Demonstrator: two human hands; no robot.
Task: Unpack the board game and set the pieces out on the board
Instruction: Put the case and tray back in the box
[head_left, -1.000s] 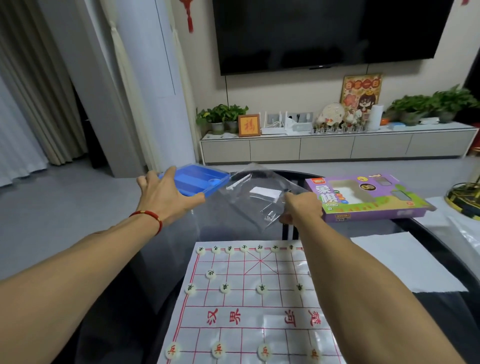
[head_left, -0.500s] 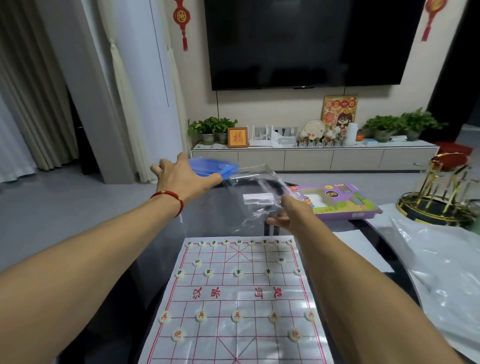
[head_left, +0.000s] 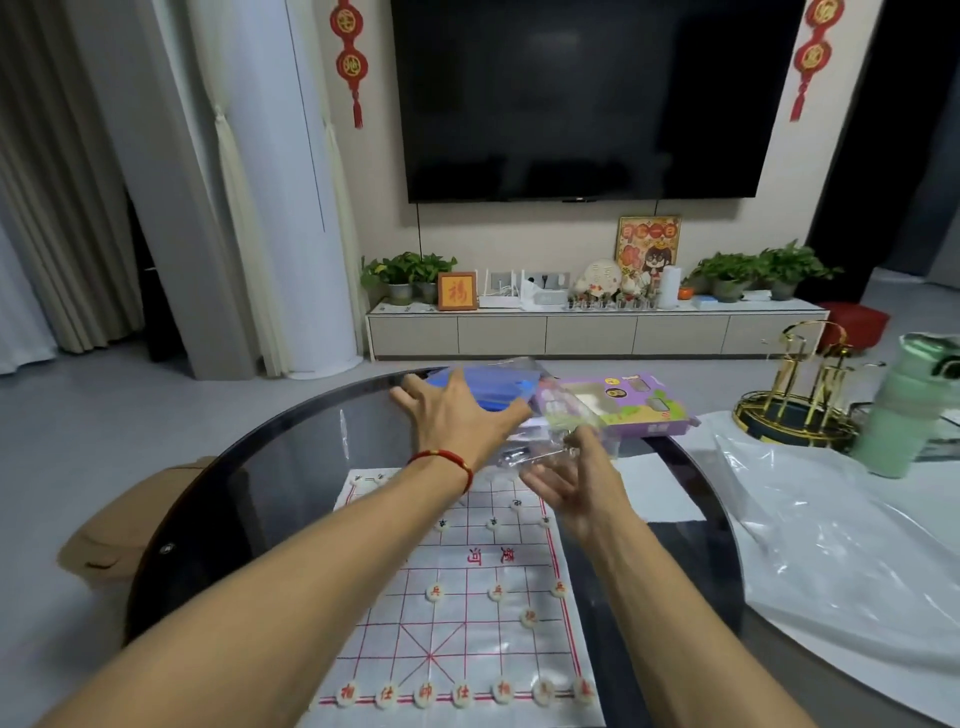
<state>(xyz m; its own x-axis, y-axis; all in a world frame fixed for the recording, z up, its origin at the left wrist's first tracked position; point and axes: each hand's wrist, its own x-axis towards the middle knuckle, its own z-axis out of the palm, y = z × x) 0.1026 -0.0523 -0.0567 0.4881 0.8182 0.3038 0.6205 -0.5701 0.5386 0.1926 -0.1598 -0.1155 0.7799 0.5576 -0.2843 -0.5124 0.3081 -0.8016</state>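
A paper board (head_left: 457, 613) marked with a red grid is spread flat on the dark round desk (head_left: 249, 499). White round pieces (head_left: 435, 592) with red characters are set along the near edge and in a row further up; pieces with dark characters are seen on the far half, partly hidden by the arms. At the far rim of the desk a blue tray (head_left: 498, 392) is covered by the left hand (head_left: 457, 415), whose fingers are spread flat across it, not curled. A red cord (head_left: 447, 460) is worn on that wrist. A clear bag (head_left: 550, 431) lies crumpled between tray and board. The right hand (head_left: 571, 480) is held just beside it, palm turned inward and fingers relaxed, with nothing grasped. A purple box (head_left: 623, 410) lies flat to the right of the tray. Further right, a plastic sheet (head_left: 831, 519), a gold rack (head_left: 800, 400) and a green bottle (head_left: 904, 410) are seen.
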